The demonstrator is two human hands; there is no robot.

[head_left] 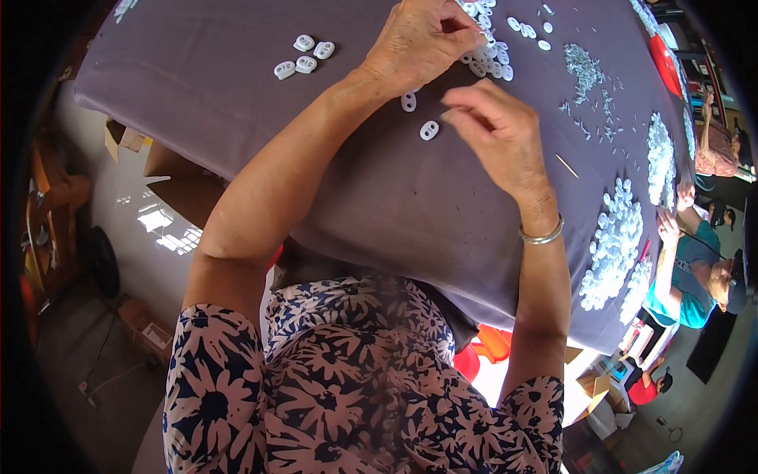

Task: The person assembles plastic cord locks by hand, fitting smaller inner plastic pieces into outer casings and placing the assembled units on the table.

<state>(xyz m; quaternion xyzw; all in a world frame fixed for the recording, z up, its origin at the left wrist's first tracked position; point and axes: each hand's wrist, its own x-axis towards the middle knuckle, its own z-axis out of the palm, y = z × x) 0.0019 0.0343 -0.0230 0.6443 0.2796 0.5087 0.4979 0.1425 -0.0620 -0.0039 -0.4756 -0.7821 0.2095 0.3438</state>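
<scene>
My left hand (426,41) reaches to the edge of a pile of white oval cord-lock pieces (500,57), its thumb and fingers pinched together. Whether a piece sits between those fingertips is hidden. To the right and nearer, my right hand (499,130) hovers over the cloth with curled fingers, thumb and forefinger slightly apart and nothing visible between them. A loose two-hole oval piece (429,130) lies just left of its fingertips. Another such piece (408,102) rests below my left wrist. Left of my left arm sits a small group of white cord locks (305,65).
A dark cloth covers the table (379,197). Small metal springs (584,71) are scattered at the right, near a thin wooden stick (567,166). Large heaps of whitish pieces (614,245) lie along the right side, where a person in teal (687,272) works.
</scene>
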